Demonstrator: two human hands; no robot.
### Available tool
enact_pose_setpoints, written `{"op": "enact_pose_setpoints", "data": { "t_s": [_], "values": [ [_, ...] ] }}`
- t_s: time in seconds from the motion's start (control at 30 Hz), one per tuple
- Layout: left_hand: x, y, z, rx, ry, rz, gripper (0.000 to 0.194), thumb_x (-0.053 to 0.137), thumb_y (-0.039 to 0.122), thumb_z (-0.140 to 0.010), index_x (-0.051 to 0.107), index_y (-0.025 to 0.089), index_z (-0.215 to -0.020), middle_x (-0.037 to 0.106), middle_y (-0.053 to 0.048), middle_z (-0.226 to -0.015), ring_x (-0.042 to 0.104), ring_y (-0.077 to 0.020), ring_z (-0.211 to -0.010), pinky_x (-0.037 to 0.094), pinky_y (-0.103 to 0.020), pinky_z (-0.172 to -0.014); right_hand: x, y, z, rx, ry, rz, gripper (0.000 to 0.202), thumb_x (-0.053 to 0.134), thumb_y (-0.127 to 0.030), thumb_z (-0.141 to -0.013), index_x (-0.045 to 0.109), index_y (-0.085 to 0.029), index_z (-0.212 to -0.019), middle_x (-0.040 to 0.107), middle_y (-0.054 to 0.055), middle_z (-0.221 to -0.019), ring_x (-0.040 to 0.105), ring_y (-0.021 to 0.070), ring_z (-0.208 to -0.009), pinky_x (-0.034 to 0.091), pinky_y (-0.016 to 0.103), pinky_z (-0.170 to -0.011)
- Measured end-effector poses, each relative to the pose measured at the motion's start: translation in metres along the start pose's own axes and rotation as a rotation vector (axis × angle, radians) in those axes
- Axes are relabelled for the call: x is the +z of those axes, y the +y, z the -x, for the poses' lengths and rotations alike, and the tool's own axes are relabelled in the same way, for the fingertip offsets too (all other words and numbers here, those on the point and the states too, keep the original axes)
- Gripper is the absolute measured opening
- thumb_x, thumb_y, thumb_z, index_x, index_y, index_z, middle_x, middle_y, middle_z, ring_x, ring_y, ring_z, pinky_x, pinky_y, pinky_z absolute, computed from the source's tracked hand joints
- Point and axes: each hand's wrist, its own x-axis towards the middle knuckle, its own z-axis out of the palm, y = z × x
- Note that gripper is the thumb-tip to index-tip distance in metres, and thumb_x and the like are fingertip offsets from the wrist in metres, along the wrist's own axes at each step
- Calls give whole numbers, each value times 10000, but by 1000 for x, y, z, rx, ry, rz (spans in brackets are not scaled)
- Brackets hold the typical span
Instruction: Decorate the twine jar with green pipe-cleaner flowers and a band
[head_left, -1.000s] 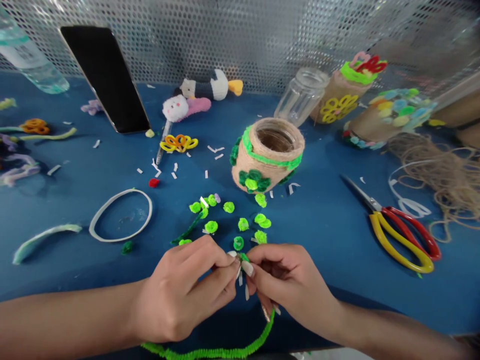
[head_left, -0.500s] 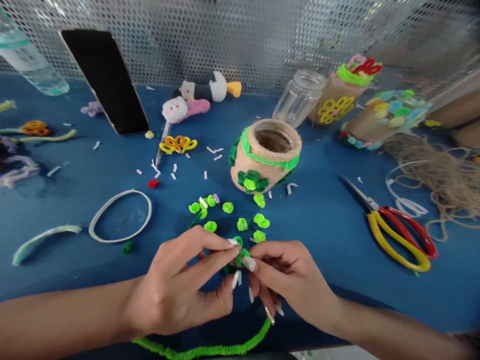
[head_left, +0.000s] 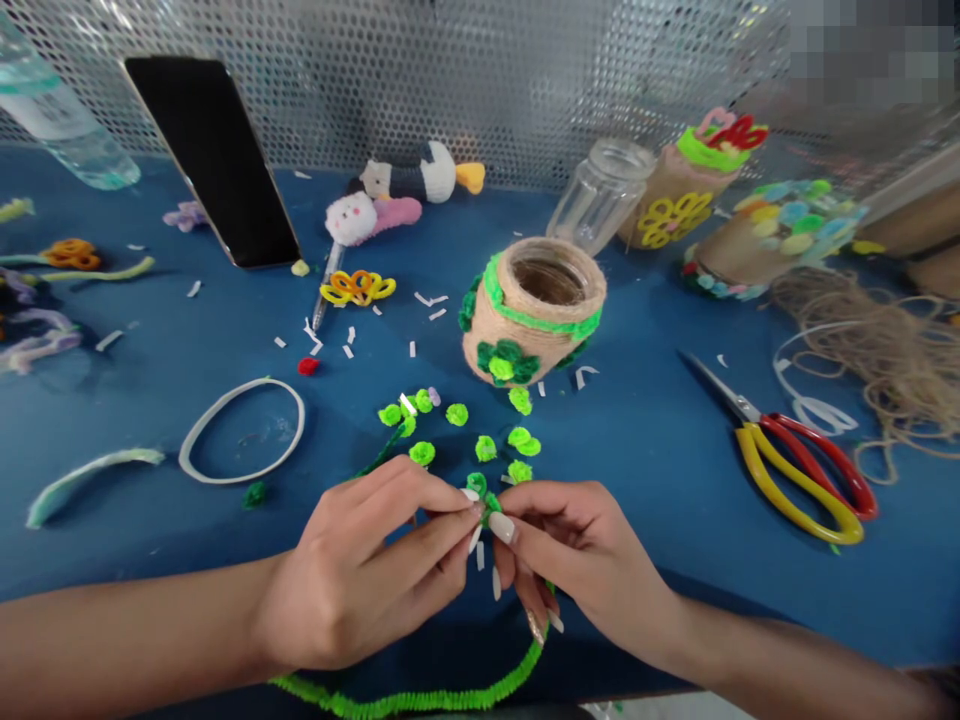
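Fingertips of my left hand (head_left: 367, 570) and my right hand (head_left: 592, 550) meet at a small curled green pipe cleaner (head_left: 492, 502), both pinching it. Part of it is hidden by the fingers. A long bright green pipe cleaner (head_left: 450, 700) loops below the hands, its right end running up to my right hand's lower fingers. Just beyond the fingertips lie several small bright green coils (head_left: 486, 448). Behind them stands a twine-wrapped jar (head_left: 484, 345), tilted in view, with a bright green band and dark green flowers.
Scissors (head_left: 799, 480) with red and yellow handles lie at the right, near tangled twine (head_left: 870, 350). A white ring (head_left: 241, 481) is at the left. A phone (head_left: 217, 165) leans at the back. Beyond the wrapped jar are a glass jar (head_left: 600, 200) and decorated jars (head_left: 675, 190).
My left thumb has moved up against the other fingers, tightening the pinch at the small green pipe cleaner. My right hand has barely moved.
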Motion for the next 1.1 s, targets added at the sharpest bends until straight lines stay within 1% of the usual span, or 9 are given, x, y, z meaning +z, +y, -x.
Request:
{"op": "enact_pose_setpoints", "data": {
  "t_s": [0.13, 0.23, 0.3, 0.43, 0.6, 0.83, 1.0, 1.1],
  "values": [
    [-1, -3, -1, 2, -29, -17, 155, 575, 82, -798, 604, 195, -900, 619, 3, -800, 569, -108, -694, 505, -239, -616, 1, -1, 0, -9, 22, 24, 228, 611, -287, -796, 563, -137, -632, 536, -39, -498, 482, 34, -342, 344, 117, -331],
    [-1, -5, -1, 18, -59, -22, 155, 563, 100, -821, 603, 182, -946, 612, -9, -839, 576, -110, -731, 507, -239, -628, 1, -2, 0, -13, 40, 19, 212, 638, -276, -779, 555, -140, -639, 526, -47, -487, 467, 29, -336, 336, 113, -325],
    [0, -5, 0, 5, -73, -13, 164, 547, 99, -833, 603, 180, -964, 609, -12, -861, 577, -109, -751, 507, -234, -642, 1, -2, 0, -12, 45, 27, 218, 638, -278, -780, 548, -141, -636, 519, -49, -482, 460, 28, -332, 331, 112, -319],
    [1, -6, 3, -12, -60, -48, 171, 545, 114, -842, 605, 183, -987, 603, -17, -887, 578, -104, -755, 506, -228, -654, 0, -2, 0, -14, 52, 50, 233, 639, -293, -779, 541, -144, -630, 513, -51, -480, 448, 27, -327, 326, 118, -311],
    [2, -6, 6, 38, -80, -53, 198, 503, 93, -857, 590, 162, -1020, 576, -29, -834, 552, -109, -712, 487, -223, -613, 1, -3, 1, -6, 67, 92, 233, 635, -293, -774, 537, -149, -619, 509, -47, -476, 444, 35, -331, 330, 127, -306],
    [0, -4, 2, 37, -177, -50, 184, 465, 62, -849, 601, 141, -945, 529, -22, -790, 504, -106, -666, 460, -225, -583, 0, 0, 2, -29, 71, 195, 232, 573, -212, -782, 516, -160, -562, 457, -58, -417, 443, 40, -330, 332, 123, -324],
    [-1, 0, -2, 18, -197, -34, 211, 431, 50, -846, 605, 154, -904, 526, -9, -760, 504, -100, -644, 461, -211, -578, -1, 1, 3, -39, 78, 229, 224, 555, -192, -768, 507, -165, -550, 450, -60, -411, 444, 45, -326, 331, 128, -321],
    [1, 2, 0, 3, -181, -2, 168, 462, 67, -845, 606, 150, -869, 527, -4, -741, 508, -98, -639, 463, -211, -583, 0, 2, 4, -43, 66, 255, 214, 538, -167, -761, 501, -164, -550, 450, -64, -415, 436, 40, -324, 336, 126, -326]
  ]
}}
